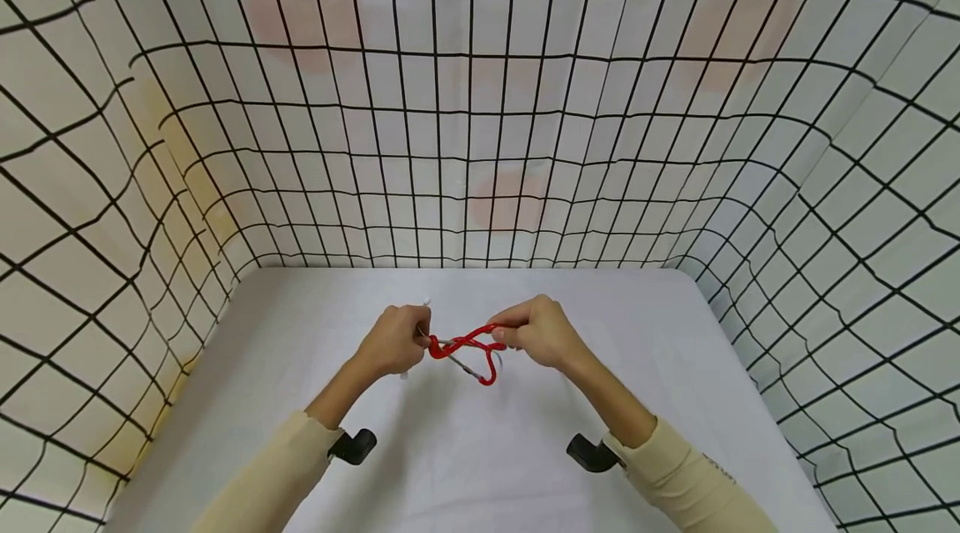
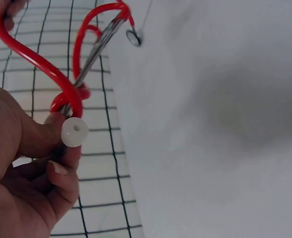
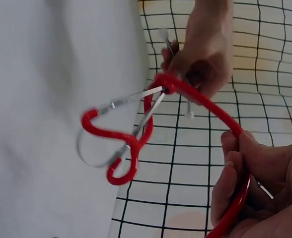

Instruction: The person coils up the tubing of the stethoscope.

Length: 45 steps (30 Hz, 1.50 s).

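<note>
Between both hands, above the white table, hangs a stethoscope with red tubing [image 3: 213, 106] and metal ear tubes [image 2: 97, 52]. My left hand [image 1: 396, 341] grips the ear tubes near their ends; a white ear tip [image 2: 74, 132] pokes out by the thumb in the left wrist view. Just beside those fingers, the red tubing loops around the metal. My right hand [image 1: 546, 334] pinches a length of the tubing between thumb and fingers, off to the right. A red forked section [image 3: 133, 144] dangles between the hands, with a thin curved metal band behind it.
The white tabletop [image 1: 480, 466] lies beneath both hands. Black grid netting [image 1: 468, 112] rises over pale walls at the back and both sides. Dark wrist-worn devices [image 1: 352, 446] sit at the cuffs of the light sleeves [image 1: 273, 470].
</note>
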{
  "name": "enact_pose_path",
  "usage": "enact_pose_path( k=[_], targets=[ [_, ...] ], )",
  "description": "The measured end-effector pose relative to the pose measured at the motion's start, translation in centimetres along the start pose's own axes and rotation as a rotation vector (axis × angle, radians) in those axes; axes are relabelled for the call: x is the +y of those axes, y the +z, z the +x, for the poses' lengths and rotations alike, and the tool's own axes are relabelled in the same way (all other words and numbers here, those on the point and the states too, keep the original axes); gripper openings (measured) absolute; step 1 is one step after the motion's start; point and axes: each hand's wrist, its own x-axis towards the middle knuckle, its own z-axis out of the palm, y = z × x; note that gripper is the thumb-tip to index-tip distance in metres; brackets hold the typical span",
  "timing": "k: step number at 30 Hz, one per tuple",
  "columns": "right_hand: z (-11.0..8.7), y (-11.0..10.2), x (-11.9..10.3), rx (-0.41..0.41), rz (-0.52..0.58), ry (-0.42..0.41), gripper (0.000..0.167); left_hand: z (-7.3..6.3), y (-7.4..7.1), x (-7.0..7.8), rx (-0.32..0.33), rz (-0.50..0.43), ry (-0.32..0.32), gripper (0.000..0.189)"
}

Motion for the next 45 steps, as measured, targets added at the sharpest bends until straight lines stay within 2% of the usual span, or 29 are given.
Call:
enact_pose_path(
  k=[6, 12, 17, 21, 24, 26, 29, 31, 33, 37, 40, 42, 45],
  targets=[
    [0.7, -1.0, 0.4, 0.047, 0.028, -0.006, 0.014, -0.9, -0.6, 2.1, -0.171, -0.103, 0.119, 0.022],
    [1.5, -1.2, 1.6, 0.033, 0.125, 0.021, 0.013, -1.2, -1.7, 4.0, -0.322, -0.243, 0.133, 0.020],
    [2.0, -0.6, 3.1, 0.036, 0.151, 0.043, 0.015, -0.6, -2.2, 5.0, -0.387, -0.354, 0.157, 0.016],
    [2.2, 0.2, 4.4, 0.008, 0.199, 0.069, 0.018, 0.0, -2.7, 5.5, -0.397, -0.429, 0.180, 0.013],
    [2.1, 0.8, 4.8, -0.019, 0.273, 0.095, 0.022, 0.3, -2.8, 5.7, -0.372, -0.474, 0.184, 0.011],
    [2.1, 1.3, 5.2, -0.045, 0.340, 0.057, 0.027, 0.4, -2.8, 5.7, -0.346, -0.515, 0.167, 0.009],
    [2.0, 1.9, 5.5, -0.086, 0.475, 0.045, 0.031, 0.6, -2.7, 5.8, -0.288, -0.577, 0.111, 0.008],
    [2.2, 2.4, 5.8, -0.120, 0.517, 0.028, 0.030, 0.7, -2.6, 5.8, -0.232, -0.599, 0.060, 0.006],
    [2.3, 2.9, 5.9, -0.145, 0.539, 0.065, 0.029, 0.8, -2.4, 5.7, -0.167, -0.601, 0.015, 0.006],
    [2.3, 4.0, 5.9, -0.199, 0.470, 0.101, 0.028, 1.0, -1.7, 5.1, -0.007, -0.551, -0.051, 0.006],
    [1.9, 4.5, 5.3, -0.206, 0.422, 0.138, 0.025, 1.2, -1.2, 4.5, 0.106, -0.486, -0.088, 0.008],
    [1.6, 4.6, 4.8, -0.204, 0.410, 0.139, 0.023, 1.3, -0.9, 4.0, 0.160, -0.440, -0.098, 0.009],
    [1.1, 4.6, 4.3, -0.187, 0.371, 0.125, 0.021, 1.5, -0.6, 3.1, 0.197, -0.364, -0.100, 0.010]
  ],
)
